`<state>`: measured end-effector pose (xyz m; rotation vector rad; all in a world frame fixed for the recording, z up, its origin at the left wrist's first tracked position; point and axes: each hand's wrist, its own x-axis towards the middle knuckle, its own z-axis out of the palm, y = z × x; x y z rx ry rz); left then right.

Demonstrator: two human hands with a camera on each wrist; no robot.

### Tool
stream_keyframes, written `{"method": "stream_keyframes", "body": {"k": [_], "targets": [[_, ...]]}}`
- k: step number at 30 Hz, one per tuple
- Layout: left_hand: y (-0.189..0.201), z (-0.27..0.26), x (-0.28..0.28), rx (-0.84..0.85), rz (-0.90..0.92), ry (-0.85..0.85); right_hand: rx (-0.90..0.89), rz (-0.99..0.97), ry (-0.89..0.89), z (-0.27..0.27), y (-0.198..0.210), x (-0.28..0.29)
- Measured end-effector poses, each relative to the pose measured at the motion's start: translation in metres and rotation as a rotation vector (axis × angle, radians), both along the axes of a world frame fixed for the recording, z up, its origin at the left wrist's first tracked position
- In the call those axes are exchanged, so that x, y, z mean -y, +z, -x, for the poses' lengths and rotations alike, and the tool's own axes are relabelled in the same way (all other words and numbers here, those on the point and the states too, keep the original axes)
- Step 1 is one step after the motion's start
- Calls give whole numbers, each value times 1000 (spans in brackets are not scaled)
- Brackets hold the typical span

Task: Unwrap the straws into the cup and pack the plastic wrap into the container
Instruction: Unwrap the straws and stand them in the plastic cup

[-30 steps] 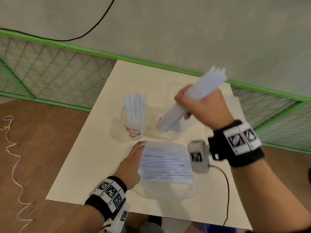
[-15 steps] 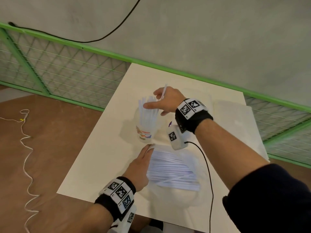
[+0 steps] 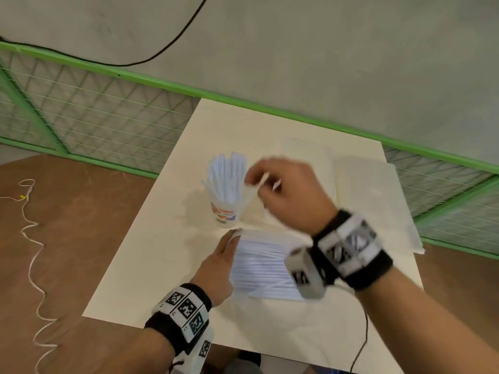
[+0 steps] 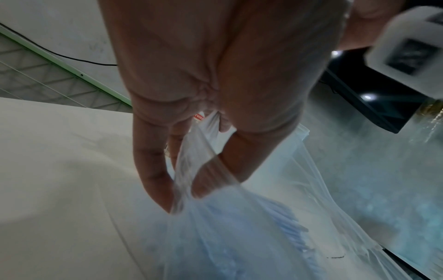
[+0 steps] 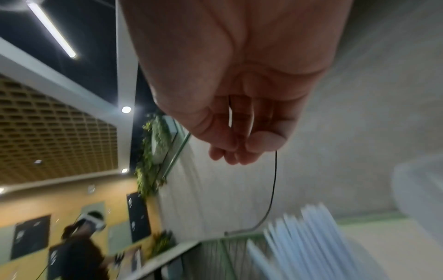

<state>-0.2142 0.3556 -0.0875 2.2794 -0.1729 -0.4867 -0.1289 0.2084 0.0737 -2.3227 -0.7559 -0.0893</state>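
A clear cup (image 3: 225, 211) with a printed label stands mid-table, full of white straws (image 3: 229, 176). My right hand (image 3: 259, 182) hovers blurred just right of the straw tops, fingers curled, pinching what looks like a thin white straw. In the right wrist view the thumb meets the fingertips of that hand (image 5: 239, 147) above the straws (image 5: 299, 236). Nearer me lies a plastic wrap bag (image 3: 264, 268) still holding several straws. My left hand (image 3: 220, 263) pinches its left edge, and the left wrist view shows this hand (image 4: 185, 197) with the film (image 4: 239, 227) gathered between thumb and fingers.
A clear container (image 3: 307, 157) and a pale sheet or lid (image 3: 370, 201) lie at the back right of the cream table (image 3: 162, 265). A green mesh fence (image 3: 108, 117) runs behind it. The wrist camera's black cable (image 3: 361, 333) hangs off the near edge.
My right hand carried a bundle of straws to the cup and let it drop in, then drew back to the right. The left hand kept its hold on the bag.
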Motion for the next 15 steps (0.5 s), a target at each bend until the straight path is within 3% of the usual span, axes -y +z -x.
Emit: {"method": "stream_keyframes", "body": {"k": [6,10,15], "targets": [[-4,1,5,14,33,-11,-305,603,54,80,-122,29],[-8,2,9,19,43,-17,-132,873,-9,98,-175,47],[-10,2,10,41,24,-8,-75,920,-62,97,-205,57]]}}
